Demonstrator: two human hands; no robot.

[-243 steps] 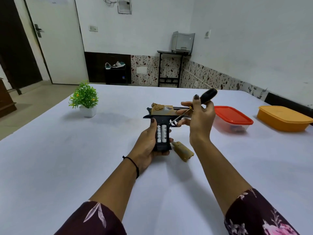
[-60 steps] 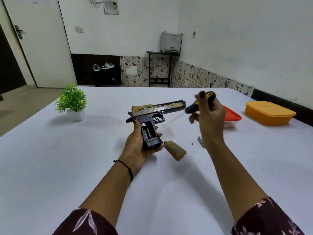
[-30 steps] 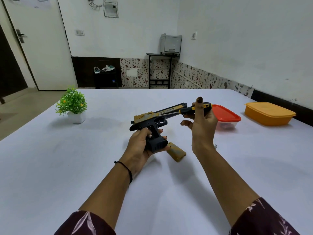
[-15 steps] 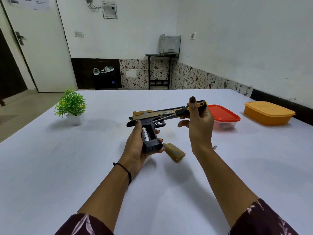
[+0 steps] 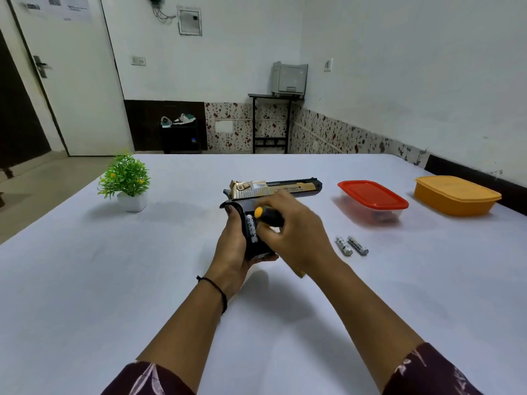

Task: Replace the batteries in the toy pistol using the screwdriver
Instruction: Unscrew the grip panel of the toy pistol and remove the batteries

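Gripping screwdriver (image 5: 269,216), right hand (image 5: 296,232) now over the pistol (image 5: 273,189) in left hand (image 5: 232,246).

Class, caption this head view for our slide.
Left hand grips toy pistol; right hand holds screwdriver at battery compartment.

right hand (image 5: 296,232) motion-blurred, screwdriver (image 5: 269,216) shaft hidden, pistol (image 5: 273,189) trigger covered
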